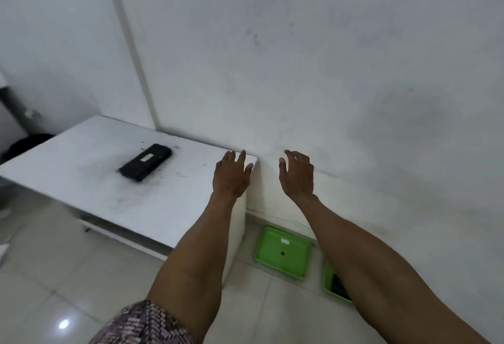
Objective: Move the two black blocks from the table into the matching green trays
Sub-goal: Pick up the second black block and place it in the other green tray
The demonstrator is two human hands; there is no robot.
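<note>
On the white table [90,180] at far left, one black block [146,161] lies flat, well to the left of both your hands. Your left hand [231,176] hovers palm-down over the table's right corner, fingers spread and holding nothing. Your right hand [297,176] hangs just beyond that corner, in front of the wall, fingers loosely apart and empty too. Down on the floor to the right, one green tray [282,252] sits bare; a second green tray [334,283], partly hidden by your right forearm, holds something dark, too hidden to identify.
</note>
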